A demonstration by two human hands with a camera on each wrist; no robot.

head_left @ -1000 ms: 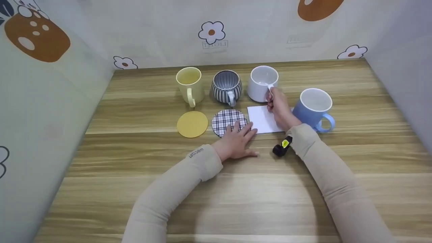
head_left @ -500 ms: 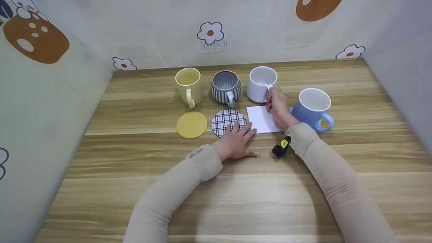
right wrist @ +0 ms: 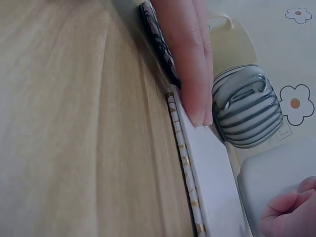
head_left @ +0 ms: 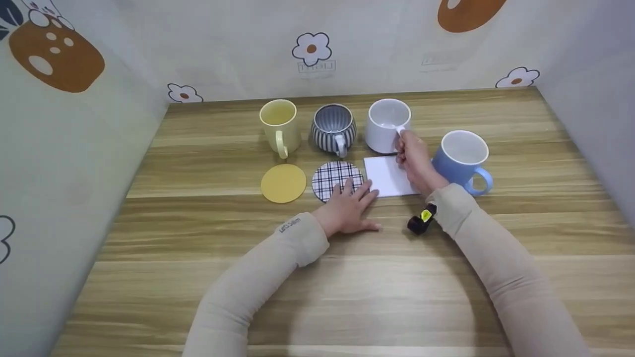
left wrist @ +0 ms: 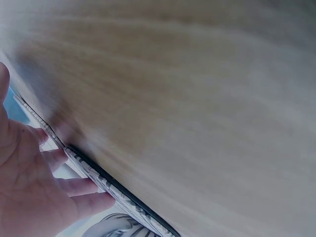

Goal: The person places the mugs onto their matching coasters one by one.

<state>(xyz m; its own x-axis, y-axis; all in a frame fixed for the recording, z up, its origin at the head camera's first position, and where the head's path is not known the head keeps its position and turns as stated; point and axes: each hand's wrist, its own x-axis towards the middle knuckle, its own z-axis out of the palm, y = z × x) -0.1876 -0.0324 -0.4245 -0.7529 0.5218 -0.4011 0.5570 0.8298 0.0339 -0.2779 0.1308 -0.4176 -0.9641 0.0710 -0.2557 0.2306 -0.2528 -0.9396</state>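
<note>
My right hand [head_left: 415, 159] pinches the handle of the white mug [head_left: 379, 134], which stands upright behind the white square coaster [head_left: 387, 177]. In the right wrist view the mug [right wrist: 276, 170] shows at the lower right with the fingertips at its handle. My left hand [head_left: 347, 209] lies with fingers spread and straight over the near part of the round plaid coaster [head_left: 331, 174]. Its fingertips touch the left edge of the white coaster, seen close up in the right wrist view. The palm [left wrist: 29, 182] shows in the left wrist view.
A yellow mug [head_left: 286, 136] and a grey striped mug [head_left: 327, 139] stand in a row left of the white mug. The round yellow coaster [head_left: 283, 183] lies before the yellow mug. A blue mug [head_left: 452, 166] stands right of my right wrist. Walls [head_left: 238, 59] enclose the table.
My right wrist has shifted slightly to the right, with the fingers still at the white mug's handle. The left hand stays on the coasters.
</note>
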